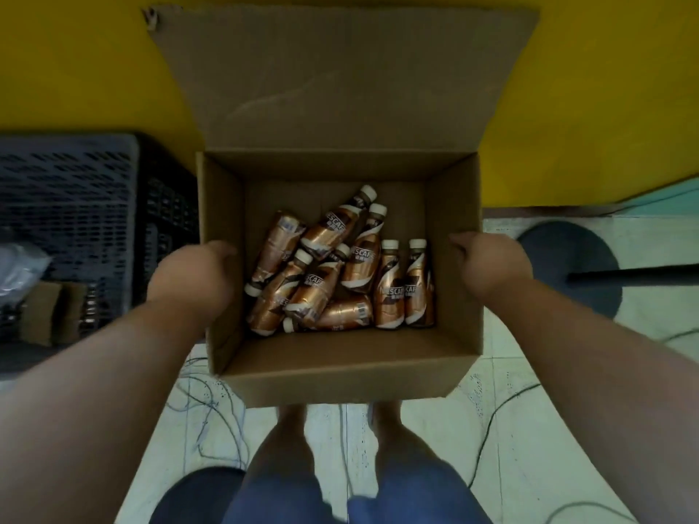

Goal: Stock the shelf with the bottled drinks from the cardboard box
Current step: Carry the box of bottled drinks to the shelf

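Nearest, the plain brown cardboard box [340, 368] shows a matte, creased front wall. The left hand [193, 277] and right hand [491, 262] grip its two side rims, fingers curled over the edges. Between them, on the box floor, glossy bronze-wrapped bottles [340, 274] with white caps lie jumbled. Beyond, the flat back flap [340, 77] stands against a smooth yellow wall [605, 88].

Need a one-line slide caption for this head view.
Both hands, left hand and right hand, grip the sides of an open cardboard box of bottled coffee drinks.
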Available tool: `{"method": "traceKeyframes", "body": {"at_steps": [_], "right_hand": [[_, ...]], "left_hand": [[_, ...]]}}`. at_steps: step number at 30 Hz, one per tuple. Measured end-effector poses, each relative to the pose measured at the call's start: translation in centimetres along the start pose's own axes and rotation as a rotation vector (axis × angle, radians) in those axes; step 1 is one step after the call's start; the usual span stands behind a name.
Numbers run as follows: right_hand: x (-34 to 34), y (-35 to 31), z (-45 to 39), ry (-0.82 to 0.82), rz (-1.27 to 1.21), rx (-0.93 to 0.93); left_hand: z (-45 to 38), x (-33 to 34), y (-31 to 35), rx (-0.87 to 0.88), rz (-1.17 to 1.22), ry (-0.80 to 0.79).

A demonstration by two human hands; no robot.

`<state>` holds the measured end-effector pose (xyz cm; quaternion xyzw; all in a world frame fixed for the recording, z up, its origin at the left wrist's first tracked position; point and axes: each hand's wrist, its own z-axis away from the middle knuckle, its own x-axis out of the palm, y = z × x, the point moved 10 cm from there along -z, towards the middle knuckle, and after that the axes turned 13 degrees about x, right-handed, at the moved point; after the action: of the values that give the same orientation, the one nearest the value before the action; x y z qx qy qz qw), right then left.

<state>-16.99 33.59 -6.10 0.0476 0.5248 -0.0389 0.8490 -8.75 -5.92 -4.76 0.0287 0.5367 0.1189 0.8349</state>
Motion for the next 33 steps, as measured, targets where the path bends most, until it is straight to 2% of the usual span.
{"method": "traceKeyframes", "body": {"at_steps": [4, 8, 12, 18, 22, 28, 33], "right_hand": [[-8.3, 3.4, 5.7, 0.014, 0.007, 0.04], [-14.3, 8.2, 12.6, 0.062, -0.034, 0.148], [-16.4, 13.5, 19.4, 0.121, -0.1, 0.302], [-11.6, 21.7, 29.9, 0.052, -0.26, 0.552], [-7.0, 27.3, 38.1, 0.02, -0.386, 0.731], [0.2, 37.8, 50.7, -0.013, -0.506, 1.004], [3.8, 47.7, 61.3, 0.002, -0.582, 1.231]], "left_hand": [[5.5, -8.0, 3.1, -0.036, -0.044, -0.037], [9.9, -13.8, 7.0, 0.058, -0.062, 0.003], [12.2, -16.3, 12.1, 0.215, -0.1, 0.011], [13.8, -16.7, 21.0, 0.518, -0.232, -0.051], [16.2, -15.2, 29.2, 0.702, -0.359, -0.12], [23.5, -9.6, 44.4, 0.98, -0.467, -0.108], [30.7, -3.0, 57.2, 1.139, -0.469, -0.176]]}}
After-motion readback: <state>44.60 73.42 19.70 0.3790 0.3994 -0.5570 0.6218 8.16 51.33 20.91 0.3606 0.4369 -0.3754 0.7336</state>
